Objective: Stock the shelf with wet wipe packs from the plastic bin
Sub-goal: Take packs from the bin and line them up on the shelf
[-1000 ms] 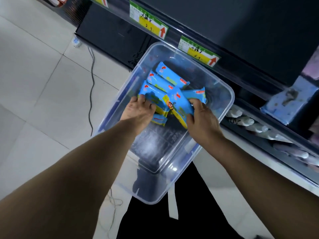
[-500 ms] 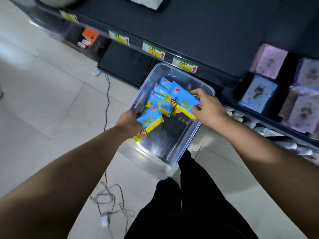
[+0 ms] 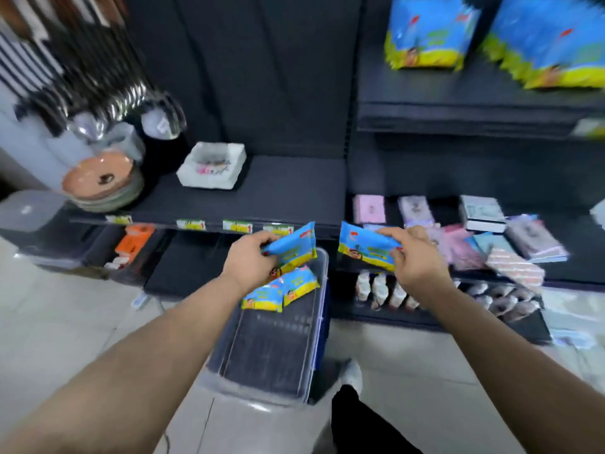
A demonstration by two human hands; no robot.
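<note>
Head view: the left hand's fingers pinch a wet wipe pack above the plastic bin, while the right hand's fingers pinch another pack before the shelf.

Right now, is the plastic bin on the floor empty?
No, two blue wet wipe packs lie at the far end of the clear plastic bin.

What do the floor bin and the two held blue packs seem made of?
Plastic bin: clear rigid plastic, glossy; its walls are see-through. Left-hand wet wipe pack and right-hand wet wipe pack: probably thin printed plastic film, faintly shiny; blur hides detail.
</note>
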